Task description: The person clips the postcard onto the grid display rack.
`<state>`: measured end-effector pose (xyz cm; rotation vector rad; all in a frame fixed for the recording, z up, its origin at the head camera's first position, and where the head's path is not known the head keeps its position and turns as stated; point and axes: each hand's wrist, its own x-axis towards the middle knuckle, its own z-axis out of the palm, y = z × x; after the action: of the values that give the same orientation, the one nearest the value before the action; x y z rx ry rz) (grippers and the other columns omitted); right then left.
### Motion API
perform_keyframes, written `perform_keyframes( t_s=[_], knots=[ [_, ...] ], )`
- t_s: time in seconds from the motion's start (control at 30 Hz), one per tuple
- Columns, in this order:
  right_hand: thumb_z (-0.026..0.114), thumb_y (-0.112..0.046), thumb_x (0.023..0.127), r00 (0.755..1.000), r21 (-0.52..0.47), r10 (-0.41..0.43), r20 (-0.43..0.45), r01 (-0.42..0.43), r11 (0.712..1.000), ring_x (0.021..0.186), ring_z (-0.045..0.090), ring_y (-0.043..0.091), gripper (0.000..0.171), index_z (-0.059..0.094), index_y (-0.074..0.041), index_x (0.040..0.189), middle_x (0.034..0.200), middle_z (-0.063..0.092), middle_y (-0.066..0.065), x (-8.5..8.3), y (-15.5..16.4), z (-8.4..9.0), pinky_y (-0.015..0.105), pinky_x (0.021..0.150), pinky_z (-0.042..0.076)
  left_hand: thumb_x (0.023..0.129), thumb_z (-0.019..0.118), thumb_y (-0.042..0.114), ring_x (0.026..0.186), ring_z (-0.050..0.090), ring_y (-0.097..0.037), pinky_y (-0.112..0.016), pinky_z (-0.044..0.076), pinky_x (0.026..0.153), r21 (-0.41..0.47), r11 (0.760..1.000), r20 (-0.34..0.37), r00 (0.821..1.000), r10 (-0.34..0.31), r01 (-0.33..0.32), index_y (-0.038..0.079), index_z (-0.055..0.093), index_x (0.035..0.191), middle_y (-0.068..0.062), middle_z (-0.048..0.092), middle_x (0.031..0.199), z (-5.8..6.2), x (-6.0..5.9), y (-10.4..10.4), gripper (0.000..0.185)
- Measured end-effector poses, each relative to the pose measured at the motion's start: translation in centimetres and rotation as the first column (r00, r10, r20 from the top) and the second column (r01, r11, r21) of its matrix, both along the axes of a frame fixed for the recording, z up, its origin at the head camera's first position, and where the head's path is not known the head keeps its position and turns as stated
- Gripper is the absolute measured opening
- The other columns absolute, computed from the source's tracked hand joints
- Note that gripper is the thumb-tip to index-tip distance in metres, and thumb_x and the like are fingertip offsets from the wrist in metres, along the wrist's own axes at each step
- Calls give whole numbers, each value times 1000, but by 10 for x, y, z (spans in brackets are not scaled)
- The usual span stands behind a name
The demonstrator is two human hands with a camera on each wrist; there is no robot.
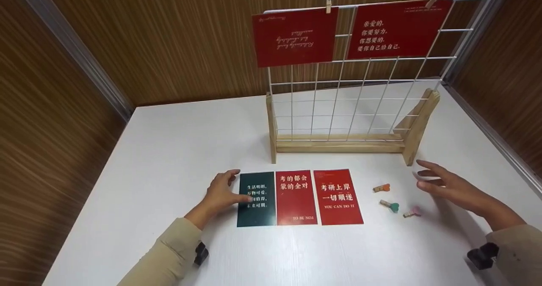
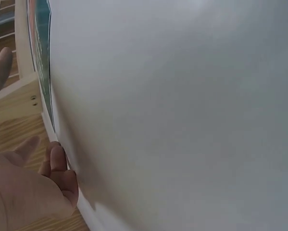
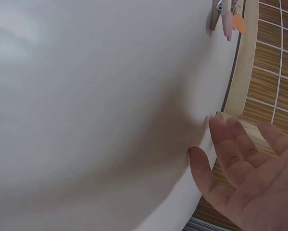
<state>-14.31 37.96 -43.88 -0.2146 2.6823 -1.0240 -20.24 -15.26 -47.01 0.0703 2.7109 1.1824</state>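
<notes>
Left hand (image 1: 220,192): released, fingertips resting on the dark green card (image 1: 256,199), leftmost of three cards lying on the bench (image 1: 169,150). Right hand (image 1: 444,184): released, hovering near the orange clip (image 1: 382,187).

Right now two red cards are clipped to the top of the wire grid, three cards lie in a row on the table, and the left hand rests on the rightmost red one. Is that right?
Not quite. In the head view the left hand rests on the dark green card, the leftmost of the row, not the rightmost red one. The two red cards clipped to the wire grid and the three cards on the table are as stated.
</notes>
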Motion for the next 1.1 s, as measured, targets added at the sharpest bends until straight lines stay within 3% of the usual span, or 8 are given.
perform_keyframes(
  t_s=[0.33,0.63,0.87,1.1],
  knots=[
    [56,-28,95,996,-32,56,-63,-58,998,114,48,50,64,28,-2,146,131,49,29,8,-8,-6,64,84,38,61,90,33,110,46,-31,-49,35,98,-50,998,5,1000,31,-31,-1,46,137,-19,48,127,-1,23,2,94],
    [70,-28,86,989,29,111,-97,-109,994,114,50,38,62,45,-4,138,128,55,19,15,-10,-14,55,88,40,61,90,32,113,47,-33,-52,33,98,-85,995,-16,998,55,-56,-4,51,131,-19,49,125,-1,46,3,88],
    [76,-29,82,979,52,155,-134,-149,987,110,48,1,45,61,-11,121,119,61,5,18,-6,-19,21,88,39,61,90,29,111,48,-32,-52,32,94,-81,992,-47,994,98,-101,-4,54,127,-19,49,123,-5,59,4,83],
    [76,-26,82,971,27,195,-141,-193,981,97,52,-1,31,67,-11,109,106,65,0,19,-1,-23,23,76,45,61,90,31,111,46,-33,-49,30,91,-112,979,-78,984,161,-170,-2,55,123,-19,48,121,-9,65,9,79]
  ],
)
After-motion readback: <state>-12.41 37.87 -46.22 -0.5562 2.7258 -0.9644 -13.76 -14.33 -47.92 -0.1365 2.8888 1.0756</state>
